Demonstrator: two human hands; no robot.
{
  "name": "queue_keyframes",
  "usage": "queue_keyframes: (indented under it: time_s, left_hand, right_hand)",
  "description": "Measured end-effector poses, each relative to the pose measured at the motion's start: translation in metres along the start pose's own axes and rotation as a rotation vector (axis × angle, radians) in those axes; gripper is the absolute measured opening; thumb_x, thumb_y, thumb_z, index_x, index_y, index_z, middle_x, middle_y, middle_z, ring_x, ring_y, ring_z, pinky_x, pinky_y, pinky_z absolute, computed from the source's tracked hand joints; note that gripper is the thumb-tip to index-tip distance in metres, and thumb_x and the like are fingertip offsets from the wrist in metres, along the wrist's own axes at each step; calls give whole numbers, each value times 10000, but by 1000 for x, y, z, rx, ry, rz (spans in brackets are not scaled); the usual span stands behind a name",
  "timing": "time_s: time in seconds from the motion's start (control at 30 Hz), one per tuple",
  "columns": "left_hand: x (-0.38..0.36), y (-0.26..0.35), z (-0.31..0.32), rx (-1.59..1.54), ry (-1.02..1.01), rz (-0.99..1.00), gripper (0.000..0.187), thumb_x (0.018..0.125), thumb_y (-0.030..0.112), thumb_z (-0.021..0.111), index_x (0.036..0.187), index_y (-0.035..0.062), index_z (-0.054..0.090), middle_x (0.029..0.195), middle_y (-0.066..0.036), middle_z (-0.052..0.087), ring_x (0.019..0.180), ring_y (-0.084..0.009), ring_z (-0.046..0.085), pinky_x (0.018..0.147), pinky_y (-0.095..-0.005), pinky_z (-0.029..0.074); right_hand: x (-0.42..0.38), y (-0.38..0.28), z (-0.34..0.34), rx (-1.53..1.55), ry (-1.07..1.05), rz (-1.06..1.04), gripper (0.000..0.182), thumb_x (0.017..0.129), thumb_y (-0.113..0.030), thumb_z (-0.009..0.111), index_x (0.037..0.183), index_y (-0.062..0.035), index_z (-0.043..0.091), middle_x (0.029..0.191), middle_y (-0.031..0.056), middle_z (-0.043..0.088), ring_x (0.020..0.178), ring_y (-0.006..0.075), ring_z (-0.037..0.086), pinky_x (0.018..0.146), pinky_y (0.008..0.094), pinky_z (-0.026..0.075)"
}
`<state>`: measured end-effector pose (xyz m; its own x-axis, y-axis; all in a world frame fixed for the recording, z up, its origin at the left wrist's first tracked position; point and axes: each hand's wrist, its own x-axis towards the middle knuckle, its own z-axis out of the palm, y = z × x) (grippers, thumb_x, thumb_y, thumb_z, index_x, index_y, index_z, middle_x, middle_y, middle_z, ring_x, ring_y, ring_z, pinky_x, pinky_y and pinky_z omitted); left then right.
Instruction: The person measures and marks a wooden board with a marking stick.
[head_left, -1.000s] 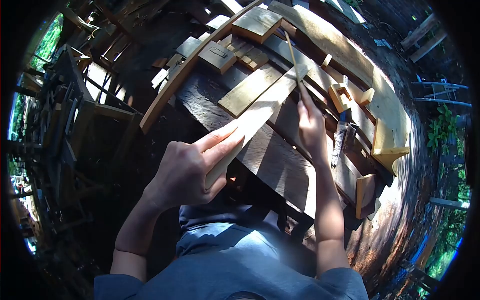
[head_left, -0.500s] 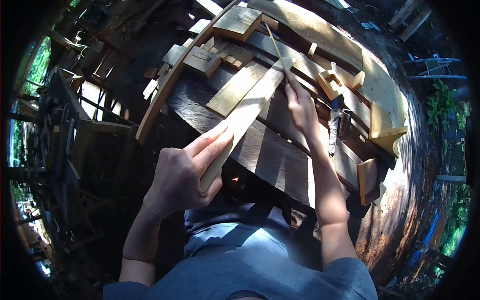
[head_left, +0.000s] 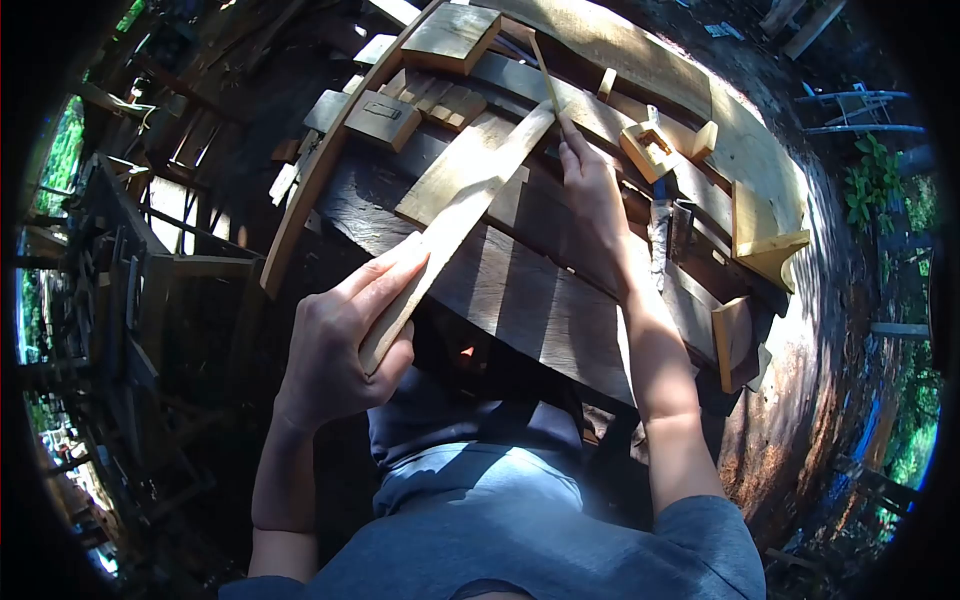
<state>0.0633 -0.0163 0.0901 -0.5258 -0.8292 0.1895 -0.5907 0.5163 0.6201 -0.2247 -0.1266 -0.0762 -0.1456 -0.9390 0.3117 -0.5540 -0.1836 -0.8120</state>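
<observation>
My left hand (head_left: 345, 335) is closed around the near end of a long, pale wooden board (head_left: 465, 215), thumb below and fingers along its upper side. The board slants away over the bench, its far end beside my right hand (head_left: 595, 195). In the right fingers is a thin brown wooden stick (head_left: 545, 68), pointing away and touching or just crossing the board's far tip. Another flat board (head_left: 450, 180) lies under the held one on the dark plank workbench (head_left: 540, 310). My right fingertips are partly hidden behind the stick and board end.
Wooden blocks (head_left: 452, 38) sit at the back left, near a curved wooden strip (head_left: 320, 190). A wooden hand plane-like block (head_left: 650, 150) and a dark metal tool (head_left: 660, 235) lie right of my right hand. Angled wooden pieces (head_left: 765, 240) stand at the right edge.
The held board has tilted, so its face looks narrower, and its near end has shifted left and slightly up with my left hand. The whole view has shifted slightly.
</observation>
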Motion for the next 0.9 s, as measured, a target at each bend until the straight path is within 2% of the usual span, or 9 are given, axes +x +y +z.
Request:
queue_keyframes:
  time_s: [0.07, 0.17, 0.33, 0.4, 0.43, 0.63, 0.8, 0.83, 0.9]
  left_hand:
    - [-1, -2, 1, -2, 16, 7, 595, 650, 39, 617, 1245, 30, 621, 1193, -219, 646, 953, -367, 691, 824, -392, 573]
    - [-2, -5, -1, -17, 32, -8, 588, 654, 45, 619, 1242, 25, 621, 1187, -221, 648, 940, -367, 694, 814, -387, 577]
    - [0, 0, -2, -14, -7, -33, 582, 657, 48, 625, 1238, 20, 623, 1186, -224, 646, 953, -367, 692, 831, -391, 579]
    - [2, 4, 0, -5, -11, -18, 582, 657, 49, 627, 1238, 21, 623, 1187, -224, 645, 960, -368, 691, 837, -394, 577]
    - [2, 5, 1, -8, -5, -14, 580, 659, 51, 628, 1238, 20, 622, 1189, -223, 645, 964, -367, 689, 839, -395, 576]
    - [-1, 0, 0, -19, 29, -35, 564, 672, 60, 629, 1234, 19, 619, 1186, -214, 649, 971, -362, 688, 839, -390, 575]
    - [3, 3, -2, -49, 11, -21, 561, 675, 27, 614, 1235, 4, 614, 1187, -229, 644, 991, -380, 680, 852, -403, 569]
    - [4, 3, 0, -58, -1, -9, 561, 675, 27, 614, 1235, 4, 614, 1187, -229, 644, 991, -380, 680, 852, -403, 569]
    - [3, 4, 1, -81, 29, -24, 557, 677, 15, 608, 1234, -6, 612, 1182, -240, 642, 1006, -385, 675, 858, -411, 566]
  right_hand:
    - [6, 3, 5, -8, 73, -140, 450, 1015, -208, 457, 1464, -206, 434, 667, 247, 591, 589, 329, 632, 585, 446, 460]
    - [-35, -92, -22, -74, -239, 342, 473, 1003, -191, 475, 1470, -249, 428, 695, 237, 620, 619, 348, 643, 607, 449, 494]
    - [-70, -87, -15, -5, -97, -86, 494, 992, -142, 481, 1476, -224, 423, 755, 244, 648, 656, 320, 672, 639, 426, 512]
    - [-30, -65, -21, -34, -159, 207, 449, 1001, -172, 469, 1448, -130, 449, 963, 259, 677, 932, 341, 702, 801, 399, 539]
    - [-11, -17, -5, -15, 11, -88, 438, 1010, -210, 454, 1430, -89, 458, 963, 276, 668, 920, 385, 687, 790, 421, 534]
    - [-35, -74, -19, -33, -190, 245, 463, 1016, -181, 456, 1477, -171, 414, 1034, 285, 664, 946, 334, 704, 789, 415, 534]
    - [-57, -75, -21, -8, -164, 17, 462, 1009, -178, 447, 1471, -180, 430, 1192, 252, 634, 1083, 349, 656, 900, 364, 512]
    - [-36, -77, -25, 70, -213, 233, 456, 1010, -195, 440, 1463, -146, 434, 1180, 272, 630, 1088, 377, 645, 915, 391, 502]
    - [-1, -16, -4, 0, -32, 0, 448, 1000, -213, 447, 1437, -118, 459, 993, 289, 660, 951, 427, 660, 848, 432, 519]
